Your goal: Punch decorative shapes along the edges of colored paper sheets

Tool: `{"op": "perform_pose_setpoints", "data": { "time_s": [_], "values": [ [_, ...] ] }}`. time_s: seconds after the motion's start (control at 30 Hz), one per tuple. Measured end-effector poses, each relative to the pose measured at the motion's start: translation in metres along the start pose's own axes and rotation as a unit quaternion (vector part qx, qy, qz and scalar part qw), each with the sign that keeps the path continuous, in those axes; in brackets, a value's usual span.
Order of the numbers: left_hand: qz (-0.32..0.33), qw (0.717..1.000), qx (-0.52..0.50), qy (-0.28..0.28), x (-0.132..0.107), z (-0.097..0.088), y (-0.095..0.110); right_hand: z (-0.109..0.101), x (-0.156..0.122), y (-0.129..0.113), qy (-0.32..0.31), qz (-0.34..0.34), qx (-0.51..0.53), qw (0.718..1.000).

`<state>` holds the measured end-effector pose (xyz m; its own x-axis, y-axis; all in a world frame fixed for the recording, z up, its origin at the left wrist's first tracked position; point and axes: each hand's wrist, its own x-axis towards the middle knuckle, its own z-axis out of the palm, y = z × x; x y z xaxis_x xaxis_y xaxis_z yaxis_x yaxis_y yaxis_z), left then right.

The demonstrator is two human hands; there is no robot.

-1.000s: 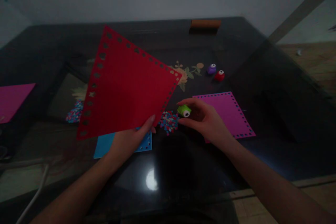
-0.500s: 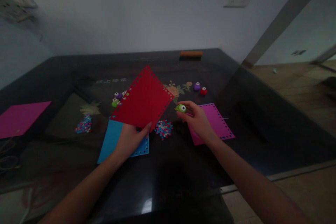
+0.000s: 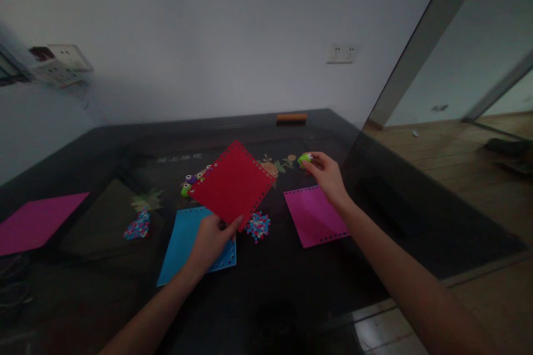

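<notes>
My left hand [image 3: 213,237] is pinching a hole-edged red sheet [image 3: 235,186] by its near corner; my right hand [image 3: 330,177]'s fingers are gripping a green craft punch [image 3: 304,162] beyond a pink sheet [image 3: 314,216] — I'm apparently holding both apart, next needing steadiness.

My left forearm [image 3: 162,300] shows at the lower left of the frame, bare, smooth and slim, narrowing towards the wrist. My left hand [image 3: 211,239], near the middle, is bare too, with a slender thumb [image 3: 233,226]. At the lower right, my right forearm [image 3: 387,266] is also bare, broader at the bottom edge and tapering upwards. My right hand [image 3: 330,176], right of centre, is ungloved and slim-fingered; finer details are too dim to make out.
</notes>
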<state>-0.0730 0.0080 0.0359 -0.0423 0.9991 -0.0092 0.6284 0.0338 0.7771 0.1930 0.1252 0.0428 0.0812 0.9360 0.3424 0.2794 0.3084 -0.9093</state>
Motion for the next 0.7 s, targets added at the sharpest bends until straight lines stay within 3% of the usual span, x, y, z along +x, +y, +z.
{"op": "perform_pose_setpoints", "data": {
  "time_s": [0.23, 0.47, 0.7],
  "values": [
    [0.004, 1.0, 0.0, -0.007, 0.0, 0.002, -0.004, 0.0, 0.039, 0.039, 0.037, -0.033, -0.185, 0.981],
    [0.008, 1.0, 0.001, -0.007, 0.001, 0.004, -0.008, 0.023, 0.036, 0.049, -0.016, -0.065, -0.364, 0.929],
    [0.013, 1.0, 0.013, -0.018, 0.0, 0.007, -0.01, 0.025, 0.031, 0.055, -0.032, -0.075, -0.456, 0.886]
  ]
}}
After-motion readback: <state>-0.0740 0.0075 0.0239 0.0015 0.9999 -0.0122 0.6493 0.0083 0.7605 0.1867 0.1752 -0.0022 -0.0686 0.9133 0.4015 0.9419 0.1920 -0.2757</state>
